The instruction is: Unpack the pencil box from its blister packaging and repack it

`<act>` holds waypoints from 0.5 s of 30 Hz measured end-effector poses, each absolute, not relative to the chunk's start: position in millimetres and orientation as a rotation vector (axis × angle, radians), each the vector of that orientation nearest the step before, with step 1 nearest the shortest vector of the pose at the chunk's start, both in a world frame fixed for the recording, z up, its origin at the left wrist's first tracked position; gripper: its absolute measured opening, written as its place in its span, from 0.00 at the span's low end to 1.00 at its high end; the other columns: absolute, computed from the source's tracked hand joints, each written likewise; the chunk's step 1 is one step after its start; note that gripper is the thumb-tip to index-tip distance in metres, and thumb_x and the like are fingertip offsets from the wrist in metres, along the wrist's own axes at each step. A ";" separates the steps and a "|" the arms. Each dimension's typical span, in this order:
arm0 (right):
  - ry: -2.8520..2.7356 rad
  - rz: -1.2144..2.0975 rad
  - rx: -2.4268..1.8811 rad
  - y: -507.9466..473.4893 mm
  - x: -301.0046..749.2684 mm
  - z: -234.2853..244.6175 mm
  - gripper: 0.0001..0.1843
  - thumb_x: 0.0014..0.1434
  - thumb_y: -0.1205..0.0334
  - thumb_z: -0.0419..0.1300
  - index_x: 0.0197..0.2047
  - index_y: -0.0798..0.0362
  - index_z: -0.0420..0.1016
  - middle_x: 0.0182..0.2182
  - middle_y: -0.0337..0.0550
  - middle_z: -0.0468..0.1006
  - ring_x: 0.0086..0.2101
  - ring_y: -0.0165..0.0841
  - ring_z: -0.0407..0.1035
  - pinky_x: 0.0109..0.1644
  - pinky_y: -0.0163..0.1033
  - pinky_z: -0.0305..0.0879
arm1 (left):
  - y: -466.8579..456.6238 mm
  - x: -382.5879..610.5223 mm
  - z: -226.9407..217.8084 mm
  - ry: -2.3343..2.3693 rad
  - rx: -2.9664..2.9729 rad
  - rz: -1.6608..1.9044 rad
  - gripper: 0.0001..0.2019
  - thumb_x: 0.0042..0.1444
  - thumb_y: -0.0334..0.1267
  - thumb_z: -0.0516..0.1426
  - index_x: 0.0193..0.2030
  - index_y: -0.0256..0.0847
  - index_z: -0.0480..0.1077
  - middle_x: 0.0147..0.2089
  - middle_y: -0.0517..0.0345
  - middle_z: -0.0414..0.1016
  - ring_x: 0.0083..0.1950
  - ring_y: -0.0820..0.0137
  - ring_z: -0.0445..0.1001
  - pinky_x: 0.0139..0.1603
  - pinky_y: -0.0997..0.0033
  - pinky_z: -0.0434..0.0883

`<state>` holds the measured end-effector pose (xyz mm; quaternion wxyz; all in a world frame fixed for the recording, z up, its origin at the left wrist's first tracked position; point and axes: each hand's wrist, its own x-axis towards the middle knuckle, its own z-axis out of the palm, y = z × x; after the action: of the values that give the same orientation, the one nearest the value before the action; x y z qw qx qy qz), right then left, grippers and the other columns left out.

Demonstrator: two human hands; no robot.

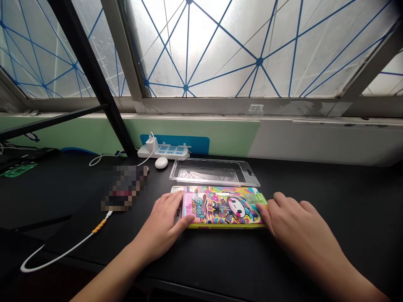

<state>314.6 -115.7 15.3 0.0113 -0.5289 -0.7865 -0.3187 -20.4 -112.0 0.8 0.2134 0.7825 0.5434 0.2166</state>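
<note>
A colourful pencil case with a cartoon figure on its lid and a yellow lower edge lies in front of me. My left hand holds its left end, thumb on the front edge and fingers behind. At the other end, my right hand grips the corner beside a green clear window, its fingers curled and partly hidden. Under and behind the case shows a printed card in similar colours. Just beyond the card rests a clear plastic blister shell.
On the black desk, a power strip with a plugged-in charger stands against the wall. Near it sits a white round object. To the left lie a blurred-out phone-like device and its white cable. A black frame post rises at left.
</note>
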 end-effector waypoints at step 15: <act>-2.495 -0.254 -1.337 -76.0 239.9 16.0 0.17 0.73 0.55 0.50 0.46 0.57 0.76 0.41 0.53 0.74 0.42 0.45 0.67 0.47 0.50 0.65 | -111.6 -25.1 -8.3 1.445 1.900 0.768 0.56 0.55 0.44 0.68 0.80 0.50 0.35 0.70 0.45 0.68 0.71 0.51 0.65 0.72 0.47 0.60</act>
<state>239.9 -76.0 16.0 0.1493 -0.4650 -0.8681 -0.0885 -25.1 -111.6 -8.3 0.3118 0.7200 0.5474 0.2910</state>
